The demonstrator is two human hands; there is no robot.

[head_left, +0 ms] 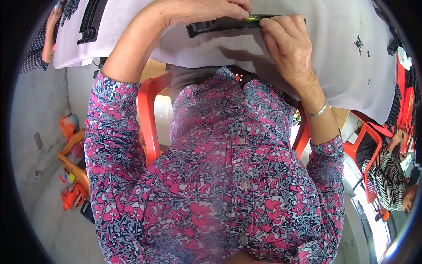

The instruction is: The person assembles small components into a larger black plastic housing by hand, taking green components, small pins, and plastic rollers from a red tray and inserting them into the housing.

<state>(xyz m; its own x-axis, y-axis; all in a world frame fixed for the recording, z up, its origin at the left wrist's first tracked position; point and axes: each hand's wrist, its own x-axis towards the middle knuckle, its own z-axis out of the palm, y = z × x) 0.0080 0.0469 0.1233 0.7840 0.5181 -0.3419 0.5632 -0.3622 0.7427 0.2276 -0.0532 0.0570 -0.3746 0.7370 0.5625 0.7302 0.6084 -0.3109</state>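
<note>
A long, narrow black plastic strip (215,28) lies on the pale cloth-covered table in front of me, with a small yellow-green piece (252,19) in its channel. My right hand (288,46) is closed on the strip's right part, fingers curled over it and the thumb side toward me. My left hand (204,10) reaches over from the left, its fingers pressed together at the strip's far side beside the yellow-green piece. The top edge of the picture cuts part of this hand off, and whatever its fingertips pinch is hidden.
Another black strip (91,22) lies at the table's left. Small black pieces (359,45) are scattered on the cloth (334,66) at the right. A red chair (149,116) is under me. Other people sit at far left and far right, near another red chair (371,145).
</note>
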